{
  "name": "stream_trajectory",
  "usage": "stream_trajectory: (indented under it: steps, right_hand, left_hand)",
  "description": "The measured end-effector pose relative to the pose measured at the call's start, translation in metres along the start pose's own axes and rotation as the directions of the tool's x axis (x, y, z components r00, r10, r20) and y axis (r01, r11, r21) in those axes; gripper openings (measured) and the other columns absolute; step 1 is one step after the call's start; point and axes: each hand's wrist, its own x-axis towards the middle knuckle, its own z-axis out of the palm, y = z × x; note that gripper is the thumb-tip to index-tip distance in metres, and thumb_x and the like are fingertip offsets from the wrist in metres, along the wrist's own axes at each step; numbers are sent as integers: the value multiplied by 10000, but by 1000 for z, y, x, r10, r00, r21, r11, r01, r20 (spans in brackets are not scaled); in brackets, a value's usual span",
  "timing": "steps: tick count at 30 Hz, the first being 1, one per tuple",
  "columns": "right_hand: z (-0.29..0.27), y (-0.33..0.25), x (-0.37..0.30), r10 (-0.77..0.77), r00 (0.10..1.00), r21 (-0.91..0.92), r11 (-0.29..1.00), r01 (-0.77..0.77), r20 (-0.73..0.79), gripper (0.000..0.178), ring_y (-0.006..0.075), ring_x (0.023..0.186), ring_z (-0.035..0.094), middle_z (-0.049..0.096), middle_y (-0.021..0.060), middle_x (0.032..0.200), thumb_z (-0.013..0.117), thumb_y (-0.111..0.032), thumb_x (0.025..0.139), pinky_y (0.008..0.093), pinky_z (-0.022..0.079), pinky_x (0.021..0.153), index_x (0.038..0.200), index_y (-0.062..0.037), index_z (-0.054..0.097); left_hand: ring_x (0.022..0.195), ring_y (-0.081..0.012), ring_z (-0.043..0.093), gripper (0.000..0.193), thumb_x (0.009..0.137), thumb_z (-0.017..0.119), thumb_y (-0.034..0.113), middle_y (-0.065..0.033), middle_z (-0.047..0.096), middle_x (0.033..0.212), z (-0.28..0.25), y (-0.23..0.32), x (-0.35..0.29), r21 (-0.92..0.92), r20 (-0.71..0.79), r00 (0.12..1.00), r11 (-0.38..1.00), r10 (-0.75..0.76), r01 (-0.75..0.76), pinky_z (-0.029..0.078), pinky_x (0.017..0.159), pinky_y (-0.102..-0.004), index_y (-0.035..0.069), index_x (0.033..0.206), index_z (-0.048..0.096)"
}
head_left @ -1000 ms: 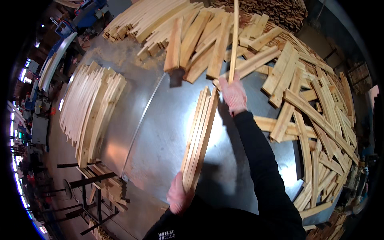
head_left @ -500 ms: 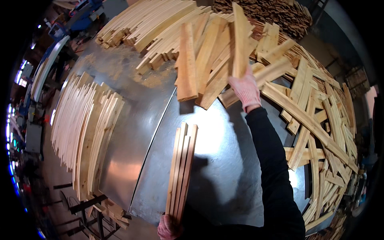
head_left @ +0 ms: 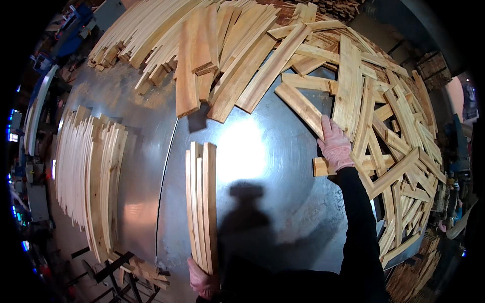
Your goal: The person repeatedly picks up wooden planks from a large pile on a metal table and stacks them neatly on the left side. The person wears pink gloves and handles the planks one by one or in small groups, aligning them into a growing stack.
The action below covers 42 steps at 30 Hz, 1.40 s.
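Observation:
My left hand (head_left: 203, 279), in a pink knit glove, is closed round the near end of a small bundle of wooden strips (head_left: 201, 202). The strips stand side by side and point away from me over the metal table. Farther right, my gloved right hand (head_left: 335, 144) closes over a long wooden board (head_left: 299, 105) that slants across the loose pile. Its fingertips lie by the near end of a wide pale board (head_left: 347, 81) with knots. Part of the slanting board is hidden under the hand.
Metal tabletop (head_left: 283, 212) with a seam lies between the hands. A neat stack of strips (head_left: 91, 171) stands at its left edge. More strips (head_left: 146, 30) are stacked far left, with wider boards (head_left: 191, 76) beside them. Crossed loose boards (head_left: 404, 151) cover the right side.
My right hand has let go of the board it held up and come down nearer, onto the slanting board. A wide pale board now lies on the pile. The view has shifted right.

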Motion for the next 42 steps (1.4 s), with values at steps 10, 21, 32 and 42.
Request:
stream_trajectory:
  steps: [10, 21, 32, 42]
  right_hand:
    - [16, -210, -145, 73, 981, 983, 20, -184, 182, 683, 230, 971, 567, 558, 163, 1165, 535, -228, 1027, 376, 491, 883, 1563, 32, 200]
    - [-18, -202, 125, 478, 861, 734, 646, -209, -176, 921, 470, 1382, 404, 321, 336, 1541, 674, -490, 890, 464, 335, 1160, 1534, 27, 264]
    - [27, -114, 89, 135, 979, 924, -372, -90, 150, 720, 365, 1076, 633, 556, 200, 1099, 684, -232, 796, 436, 535, 887, 1409, 41, 420]
    - [20, -98, -238, -491, 795, 331, -730, -599, 357, 730, 311, 972, 663, 576, 190, 1261, 597, -219, 889, 447, 606, 858, 1522, 10, 316]
  left_hand:
    - [1139, -461, 593, 1108, 738, 839, 376, -290, 554, 1287, -9, 41, -12, -354, 284, 950, 935, 131, -23, 510, 957, -492, -60, 1545, 218]
    - [758, -399, 627, 993, 663, 824, 355, -228, 617, 959, -3, 77, -21, 52, -10, 999, 998, 37, -36, 534, 643, -490, -79, 1440, 383]
    - [593, -405, 593, 922, 738, 811, 414, -226, 613, 817, 3, 79, -12, 85, -323, 911, 966, 258, -243, 497, 517, -493, -81, 1403, 408]
    - [968, -425, 632, 949, 728, 842, 403, -241, 613, 1102, -37, 81, -15, -117, 224, 972, 989, -66, 94, 542, 797, -517, -45, 1429, 387]
